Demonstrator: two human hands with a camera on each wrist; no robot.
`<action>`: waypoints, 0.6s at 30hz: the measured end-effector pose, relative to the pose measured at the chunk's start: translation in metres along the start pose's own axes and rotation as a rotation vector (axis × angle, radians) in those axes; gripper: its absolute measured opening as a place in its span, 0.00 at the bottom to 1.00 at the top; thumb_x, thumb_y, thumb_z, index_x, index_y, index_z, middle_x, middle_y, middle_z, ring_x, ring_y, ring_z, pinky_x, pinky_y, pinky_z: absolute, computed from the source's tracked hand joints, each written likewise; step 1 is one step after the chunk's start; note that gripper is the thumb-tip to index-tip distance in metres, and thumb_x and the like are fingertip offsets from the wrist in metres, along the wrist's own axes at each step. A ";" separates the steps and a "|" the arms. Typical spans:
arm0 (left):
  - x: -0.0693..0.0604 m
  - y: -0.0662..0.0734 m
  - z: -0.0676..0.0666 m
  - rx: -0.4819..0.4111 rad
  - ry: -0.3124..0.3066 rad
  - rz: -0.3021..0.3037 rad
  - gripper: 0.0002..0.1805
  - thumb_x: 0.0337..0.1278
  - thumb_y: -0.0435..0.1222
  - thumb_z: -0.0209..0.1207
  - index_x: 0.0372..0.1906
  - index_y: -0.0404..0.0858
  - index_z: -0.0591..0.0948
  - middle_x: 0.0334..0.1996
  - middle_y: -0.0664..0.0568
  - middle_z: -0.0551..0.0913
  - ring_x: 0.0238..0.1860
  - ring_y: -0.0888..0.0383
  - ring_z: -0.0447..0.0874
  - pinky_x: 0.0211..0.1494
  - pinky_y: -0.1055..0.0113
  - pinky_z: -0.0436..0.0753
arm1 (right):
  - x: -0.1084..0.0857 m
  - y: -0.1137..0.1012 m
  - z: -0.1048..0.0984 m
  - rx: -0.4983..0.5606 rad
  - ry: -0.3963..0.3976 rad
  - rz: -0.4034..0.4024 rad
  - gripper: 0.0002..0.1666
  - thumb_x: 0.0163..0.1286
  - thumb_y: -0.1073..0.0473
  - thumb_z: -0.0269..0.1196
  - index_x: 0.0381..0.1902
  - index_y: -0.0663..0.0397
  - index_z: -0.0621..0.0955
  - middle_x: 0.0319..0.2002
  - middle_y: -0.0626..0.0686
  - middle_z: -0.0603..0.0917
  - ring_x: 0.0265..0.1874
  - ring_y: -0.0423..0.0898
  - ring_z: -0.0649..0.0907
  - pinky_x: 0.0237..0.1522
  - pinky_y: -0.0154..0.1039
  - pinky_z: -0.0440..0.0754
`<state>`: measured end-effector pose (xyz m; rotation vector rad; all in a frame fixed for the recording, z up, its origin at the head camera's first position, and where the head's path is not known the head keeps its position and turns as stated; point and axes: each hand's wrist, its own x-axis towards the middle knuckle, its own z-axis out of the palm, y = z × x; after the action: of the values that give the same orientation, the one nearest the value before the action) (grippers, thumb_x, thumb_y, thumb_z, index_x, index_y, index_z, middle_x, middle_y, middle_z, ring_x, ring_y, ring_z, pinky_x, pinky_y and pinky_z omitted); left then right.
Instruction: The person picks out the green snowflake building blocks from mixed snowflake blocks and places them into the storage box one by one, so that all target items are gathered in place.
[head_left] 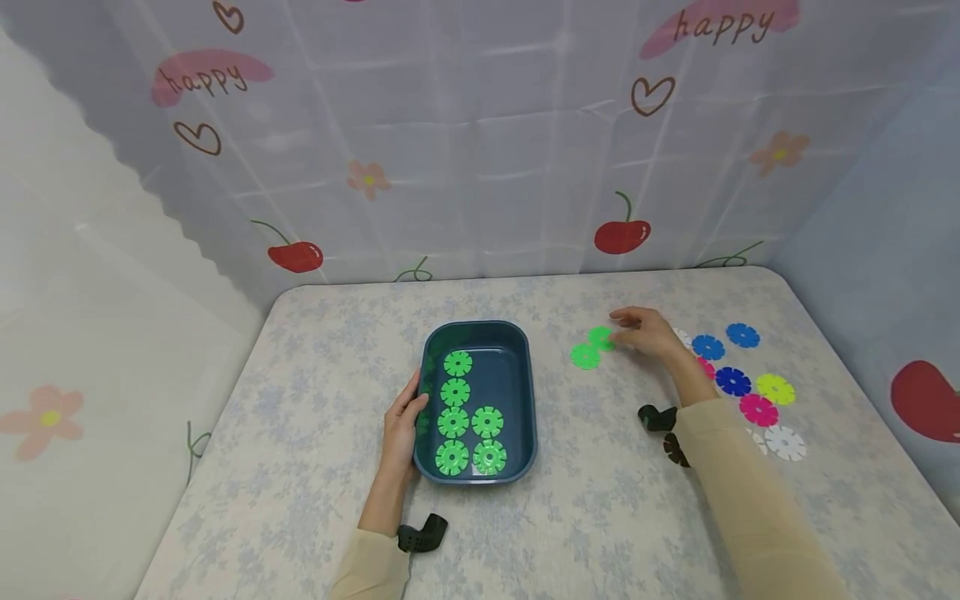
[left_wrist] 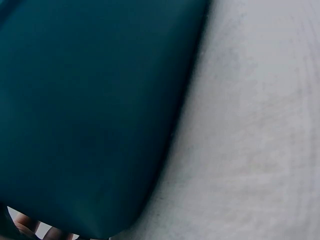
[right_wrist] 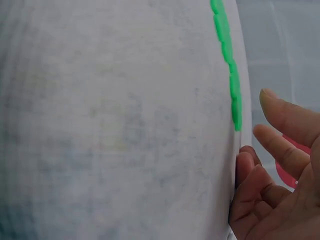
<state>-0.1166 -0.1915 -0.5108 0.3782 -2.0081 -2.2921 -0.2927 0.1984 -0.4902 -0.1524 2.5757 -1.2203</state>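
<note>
My left hand [head_left: 402,417] grips the left side of a dark blue rectangular tray [head_left: 513,375], thumb at the rim. In the left wrist view the tray's wall [left_wrist: 100,100] fills most of the picture, with a few fingertips [left_wrist: 27,222] at the bottom corner. Several green notched plastic discs [head_left: 453,422] lie inside the tray, toward its left and near end. Right of the tray, two more green discs [head_left: 586,357] lie on the table, touching or overlapping. My right hand [head_left: 647,335] is just beside them, thumb and index finger apart, nothing visibly held [right_wrist: 285,165].
Notched discs in blue [head_left: 743,335], dark blue [head_left: 733,382], yellow [head_left: 776,389], pink [head_left: 759,410], white [head_left: 786,443] and black [head_left: 676,450] lie on the right of the patterned table [head_left: 300,400]. The right forearm partly covers some. A printed curtain [head_left: 480,167] hangs behind the table.
</note>
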 end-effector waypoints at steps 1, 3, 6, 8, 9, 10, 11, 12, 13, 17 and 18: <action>0.000 0.000 0.000 -0.001 0.001 -0.004 0.29 0.72 0.39 0.50 0.75 0.46 0.63 0.76 0.54 0.58 0.78 0.55 0.48 0.79 0.52 0.51 | 0.000 0.000 0.001 -0.007 -0.003 -0.004 0.32 0.67 0.57 0.64 0.66 0.63 0.71 0.63 0.69 0.71 0.61 0.63 0.70 0.58 0.57 0.74; 0.000 0.001 0.000 0.002 -0.001 -0.001 0.28 0.72 0.38 0.50 0.75 0.46 0.63 0.76 0.54 0.58 0.78 0.56 0.48 0.79 0.52 0.51 | 0.000 0.000 0.003 -0.028 -0.008 -0.013 0.32 0.65 0.57 0.66 0.65 0.62 0.73 0.63 0.68 0.70 0.61 0.63 0.70 0.60 0.58 0.72; 0.001 0.001 0.000 0.002 0.001 -0.005 0.28 0.72 0.38 0.50 0.75 0.46 0.63 0.76 0.55 0.58 0.78 0.57 0.47 0.79 0.53 0.50 | 0.000 -0.001 0.005 -0.065 -0.012 -0.041 0.32 0.63 0.57 0.68 0.64 0.62 0.74 0.62 0.68 0.71 0.59 0.63 0.70 0.61 0.59 0.70; 0.001 0.001 0.000 0.002 0.000 -0.006 0.29 0.72 0.38 0.50 0.75 0.46 0.63 0.76 0.55 0.58 0.78 0.57 0.47 0.80 0.53 0.50 | 0.000 -0.003 0.006 -0.093 -0.009 -0.051 0.31 0.62 0.57 0.68 0.62 0.62 0.76 0.61 0.68 0.72 0.58 0.62 0.70 0.60 0.59 0.70; 0.001 0.001 0.000 0.001 0.001 -0.008 0.29 0.72 0.39 0.50 0.75 0.46 0.63 0.76 0.55 0.58 0.78 0.57 0.47 0.80 0.53 0.50 | 0.000 -0.003 0.006 -0.108 -0.007 -0.056 0.31 0.62 0.57 0.69 0.61 0.62 0.77 0.61 0.68 0.72 0.57 0.62 0.71 0.60 0.59 0.71; 0.001 0.001 0.000 0.000 0.002 -0.008 0.29 0.72 0.39 0.50 0.75 0.46 0.63 0.76 0.55 0.58 0.78 0.57 0.47 0.80 0.53 0.50 | 0.000 -0.004 0.007 -0.122 -0.004 -0.060 0.30 0.62 0.57 0.69 0.61 0.61 0.77 0.60 0.68 0.73 0.56 0.62 0.71 0.59 0.58 0.71; 0.001 0.001 0.000 -0.001 0.002 -0.008 0.29 0.72 0.39 0.50 0.75 0.47 0.63 0.76 0.55 0.58 0.78 0.57 0.47 0.80 0.53 0.50 | 0.001 -0.004 0.007 -0.130 -0.001 -0.057 0.29 0.62 0.58 0.69 0.60 0.61 0.78 0.59 0.67 0.73 0.55 0.61 0.71 0.58 0.58 0.71; 0.001 0.001 0.000 -0.001 0.003 -0.008 0.28 0.72 0.39 0.50 0.75 0.47 0.63 0.76 0.55 0.58 0.78 0.57 0.47 0.80 0.53 0.50 | 0.001 -0.004 0.007 -0.137 0.003 -0.056 0.28 0.62 0.58 0.69 0.59 0.60 0.78 0.59 0.67 0.73 0.55 0.61 0.72 0.57 0.57 0.72; 0.001 0.000 0.000 -0.001 0.004 -0.008 0.28 0.72 0.38 0.50 0.75 0.47 0.63 0.76 0.55 0.58 0.78 0.57 0.47 0.80 0.53 0.50 | 0.002 -0.004 0.007 -0.141 0.005 -0.054 0.28 0.61 0.58 0.69 0.58 0.61 0.79 0.58 0.67 0.73 0.54 0.61 0.72 0.57 0.57 0.72; 0.001 -0.001 0.000 0.004 0.008 -0.011 0.28 0.72 0.39 0.50 0.75 0.47 0.63 0.76 0.54 0.58 0.78 0.56 0.47 0.79 0.52 0.50 | 0.002 -0.005 0.007 -0.148 0.011 -0.043 0.26 0.61 0.58 0.70 0.57 0.61 0.79 0.57 0.66 0.74 0.53 0.60 0.72 0.56 0.57 0.72; 0.001 -0.001 0.000 0.005 0.009 -0.013 0.28 0.72 0.39 0.50 0.75 0.47 0.63 0.76 0.54 0.58 0.78 0.56 0.47 0.79 0.52 0.50 | 0.002 -0.005 0.007 -0.149 0.012 -0.042 0.26 0.61 0.59 0.70 0.56 0.61 0.79 0.57 0.66 0.74 0.53 0.61 0.72 0.55 0.57 0.72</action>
<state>-0.1175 -0.1916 -0.5121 0.4029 -2.0133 -2.2891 -0.2922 0.1899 -0.4912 -0.2313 2.6864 -1.0451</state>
